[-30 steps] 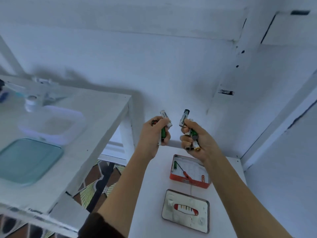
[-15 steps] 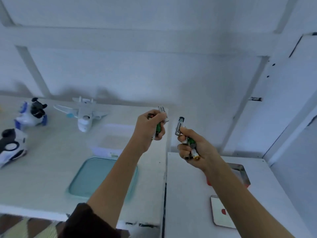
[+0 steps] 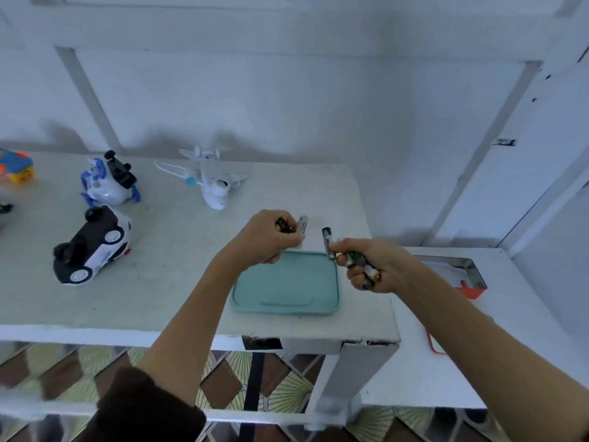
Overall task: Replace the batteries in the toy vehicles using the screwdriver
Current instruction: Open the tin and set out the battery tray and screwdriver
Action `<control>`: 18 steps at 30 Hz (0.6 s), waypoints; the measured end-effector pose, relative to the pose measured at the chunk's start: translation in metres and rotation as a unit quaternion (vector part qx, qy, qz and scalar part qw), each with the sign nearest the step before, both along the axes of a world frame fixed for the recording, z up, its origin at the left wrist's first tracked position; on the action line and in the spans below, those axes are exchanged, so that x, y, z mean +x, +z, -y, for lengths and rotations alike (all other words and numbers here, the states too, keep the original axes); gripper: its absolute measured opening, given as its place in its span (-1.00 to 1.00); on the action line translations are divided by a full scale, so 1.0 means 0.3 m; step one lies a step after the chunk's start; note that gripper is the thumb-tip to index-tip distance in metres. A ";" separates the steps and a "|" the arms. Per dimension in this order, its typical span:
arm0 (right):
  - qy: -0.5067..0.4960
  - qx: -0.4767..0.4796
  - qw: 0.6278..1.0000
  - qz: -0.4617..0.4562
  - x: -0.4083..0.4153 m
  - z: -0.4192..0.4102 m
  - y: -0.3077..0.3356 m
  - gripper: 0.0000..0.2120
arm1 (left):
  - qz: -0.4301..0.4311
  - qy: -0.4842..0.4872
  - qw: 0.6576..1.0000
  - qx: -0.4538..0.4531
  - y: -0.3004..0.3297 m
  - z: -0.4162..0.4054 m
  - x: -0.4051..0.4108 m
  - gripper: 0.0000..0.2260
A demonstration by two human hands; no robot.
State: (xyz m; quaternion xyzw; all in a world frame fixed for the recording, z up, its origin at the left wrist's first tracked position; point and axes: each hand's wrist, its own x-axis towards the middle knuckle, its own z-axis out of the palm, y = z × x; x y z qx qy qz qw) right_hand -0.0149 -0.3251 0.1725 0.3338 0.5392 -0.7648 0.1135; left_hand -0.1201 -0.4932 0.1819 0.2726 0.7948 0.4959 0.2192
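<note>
Both hands hold batteries above the teal rectangular plastic tray (image 3: 287,291) at the near right of the white table (image 3: 178,250). The left hand (image 3: 266,239) is curled round a few cylindrical batteries (image 3: 294,224) — a silver-white one and a dark one with a red band poke out above the fingers. The right hand (image 3: 373,266) pinches one dark grey battery (image 3: 327,244) upright between thumb and forefinger, with a small bundle of green and gold-tipped batteries (image 3: 360,264) clenched in the remaining fingers.

As a judgement, the task is at an early stage: batteries are gathered but none is going into a toy, and no screwdriver is visible in either hand. The toy vehicles wait well apart from the hands — a black-and-white toy car (image 3: 92,247) lying on its side with wheels showing, a blue-and-white wheeled toy (image 3: 106,183) tipped over behind it, a white toy aeroplane (image 3: 207,178) further back, and an orange-and-blue toy (image 3: 14,165) at the left edge. Whether any battery cover is already open cannot be told from here.

As for containers, the teal tray shows nothing inside it. On the lower white side table (image 3: 510,314) to the right sits a red-walled metal tin (image 3: 471,282), open, with one small red-orange item just visible inside; the rest of its interior is hidden behind the right forearm. A red-edged flat lid (image 3: 434,344) lies nearer, mostly covered by the arm.
</note>
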 end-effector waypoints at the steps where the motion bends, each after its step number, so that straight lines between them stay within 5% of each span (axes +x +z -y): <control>1: 0.008 0.024 0.999 0.023 -0.008 0.022 -0.010 -0.83 | -0.010 -0.017 0.999 -0.048 -0.024 0.027 -0.013 -0.89; 7: 0.064 0.193 0.975 0.095 -0.060 0.135 -0.069 -0.80 | -0.032 -0.100 0.973 -0.205 -0.120 0.099 -0.064 -0.93; 18: 0.064 0.335 0.940 0.018 -0.103 0.131 -0.069 -0.81 | -0.124 -0.025 0.982 -0.137 -0.163 0.119 -0.109 -0.74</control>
